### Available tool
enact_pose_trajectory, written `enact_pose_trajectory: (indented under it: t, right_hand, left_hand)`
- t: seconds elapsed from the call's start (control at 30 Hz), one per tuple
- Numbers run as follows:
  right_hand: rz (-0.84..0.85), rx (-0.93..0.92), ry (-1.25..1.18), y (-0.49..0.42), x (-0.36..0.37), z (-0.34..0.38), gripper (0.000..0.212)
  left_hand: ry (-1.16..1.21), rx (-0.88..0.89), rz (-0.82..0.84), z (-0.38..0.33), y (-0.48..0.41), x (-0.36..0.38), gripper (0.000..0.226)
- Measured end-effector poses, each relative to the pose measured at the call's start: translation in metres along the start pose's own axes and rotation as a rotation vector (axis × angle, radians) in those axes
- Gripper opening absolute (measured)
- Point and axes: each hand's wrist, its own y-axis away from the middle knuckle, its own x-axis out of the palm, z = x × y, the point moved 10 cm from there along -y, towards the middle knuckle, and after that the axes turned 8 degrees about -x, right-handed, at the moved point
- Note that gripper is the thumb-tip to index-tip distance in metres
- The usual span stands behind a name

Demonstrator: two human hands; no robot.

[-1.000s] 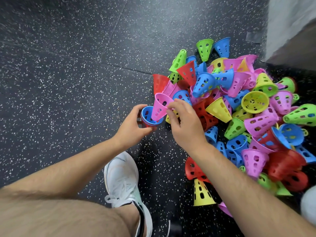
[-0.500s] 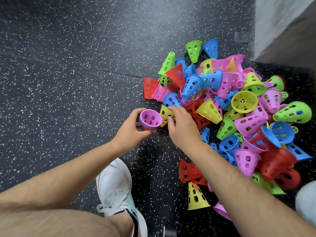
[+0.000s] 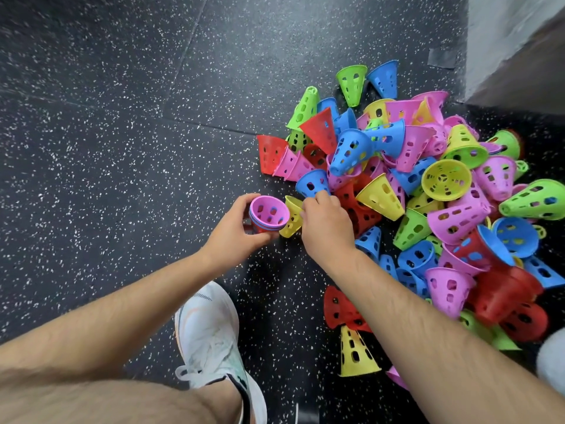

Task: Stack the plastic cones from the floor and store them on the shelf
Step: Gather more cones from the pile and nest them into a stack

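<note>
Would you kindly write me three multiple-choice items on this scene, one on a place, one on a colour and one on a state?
1. Where does the pile of cones lie from the stack in the left hand?
A. to its right
B. to its left
C. on a shelf

2. The stack's uppermost cone is:
A. green
B. pink
C. yellow

3. The right hand:
A. lies flat on the floor
B. grips a shoelace
C. grips a yellow cone

Answers:
1 A, the pile fills the picture's right side.
2 B, a pink rim and inside show on top.
3 C, its fingers curl at the yellow rim beside the stack.
</note>
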Motion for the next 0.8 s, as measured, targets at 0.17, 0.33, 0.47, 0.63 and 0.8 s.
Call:
enact_pose_trajectory:
  t: [0.17,0.33,0.47,0.63,0.8]
  right_hand:
    - [-0.291,-0.029,-0.126,0.018,-0.04,-0.012,0.017]
    - [-0.433,-0.065,-0.242,0.026,-0.072,-0.013,0.021]
    - [-0.504,-0.106,-0.332,0.024,-0.083,-0.007,0.017]
    - [-0.403,-0.217,-0.415,0.017,-0.064,0.01,0.015]
    - [-0.169,-0.272,-0.57,0.02,-0.034,0.024,0.022]
  left_hand:
    - [-0.006,-0.003,-0.005,0.002,0.0,-0.001,0.07]
    - [-0.009,-0.009,0.007,-0.001,0.0,0.001,0.069]
    - [-0.002,0.014,0.017,-0.006,-0.001,0.005,0.068]
    - [0.037,0.032,0.03,-0.016,0.0,0.009,0.068]
    - [0.049,0.034,0.02,-0.014,-0.004,0.008,0.068]
